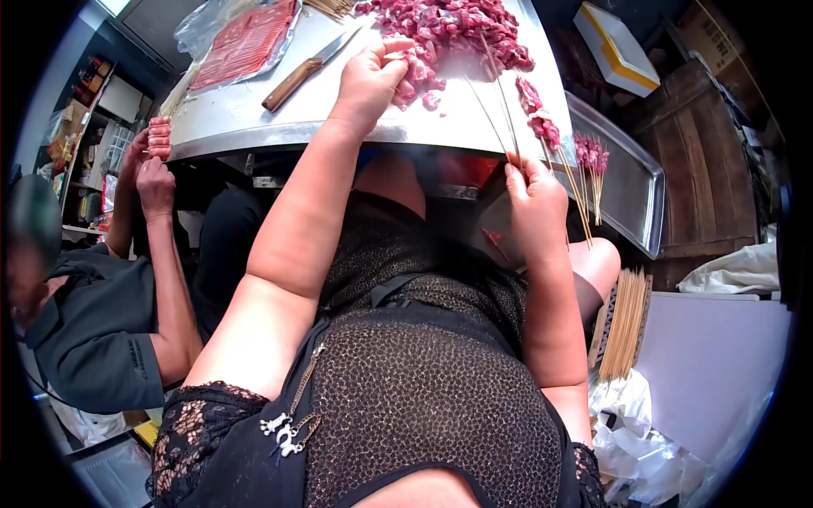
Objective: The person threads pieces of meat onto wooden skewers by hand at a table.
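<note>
My left hand (371,83) is over the near edge of a heap of raw red meat pieces (461,32), its thumb and fingers closed on a piece of meat (413,78). My right hand (539,196) grips thin wooden skewers (506,114) at their lower ends, in front of the table edge. The skewers point up toward the heap. Just right of them, loaded meat skewers (537,112) lie at the table's right edge, their bare sticks hanging past it. A knife with a wooden handle (292,84) lies left of my left hand.
A bag of reddish meat strips (246,46) lies on the white table (254,127). More meat skewers (592,157) rest on a metal tray (648,203) at the right. Below stands a box of bare skewers (625,326). At the left, another person's hands (155,182) hold skewered meat.
</note>
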`<state>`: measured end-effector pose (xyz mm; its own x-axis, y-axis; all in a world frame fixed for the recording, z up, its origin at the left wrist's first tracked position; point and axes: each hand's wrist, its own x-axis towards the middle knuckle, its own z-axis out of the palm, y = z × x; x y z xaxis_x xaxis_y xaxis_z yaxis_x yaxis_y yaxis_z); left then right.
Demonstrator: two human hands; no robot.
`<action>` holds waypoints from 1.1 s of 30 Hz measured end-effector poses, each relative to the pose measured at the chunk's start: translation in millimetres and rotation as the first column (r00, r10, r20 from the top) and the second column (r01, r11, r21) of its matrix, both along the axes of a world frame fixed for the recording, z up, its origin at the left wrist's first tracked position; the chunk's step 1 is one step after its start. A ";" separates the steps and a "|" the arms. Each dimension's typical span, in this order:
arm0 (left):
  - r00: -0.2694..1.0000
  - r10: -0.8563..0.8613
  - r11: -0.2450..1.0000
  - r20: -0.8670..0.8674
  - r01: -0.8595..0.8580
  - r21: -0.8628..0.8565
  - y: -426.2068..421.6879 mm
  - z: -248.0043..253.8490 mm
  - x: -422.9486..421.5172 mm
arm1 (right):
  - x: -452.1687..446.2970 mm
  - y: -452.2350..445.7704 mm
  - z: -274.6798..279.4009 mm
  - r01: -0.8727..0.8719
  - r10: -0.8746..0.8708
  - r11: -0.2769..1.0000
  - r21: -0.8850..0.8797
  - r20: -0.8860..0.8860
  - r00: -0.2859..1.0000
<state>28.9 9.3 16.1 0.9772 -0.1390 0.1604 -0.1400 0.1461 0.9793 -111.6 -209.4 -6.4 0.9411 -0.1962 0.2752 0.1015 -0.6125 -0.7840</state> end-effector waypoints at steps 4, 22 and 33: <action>0.999 0.028 0.964 -0.045 -0.015 0.265 12.7 1.3 -0.1 | -5.0 2.4 3.7 -0.016 0.017 0.998 0.054 -0.022 1.000; 0.936 -0.247 0.848 -0.252 0.082 -0.524 18.6 1.3 -45.1 | -28.9 27.4 -0.2 -0.183 0.274 0.792 0.582 -0.072 0.959; 0.966 -0.157 0.819 -0.207 0.011 -0.573 -10.3 0.0 -56.3 | -41.7 21.1 -3.2 -0.151 0.227 0.857 0.493 -0.099 0.969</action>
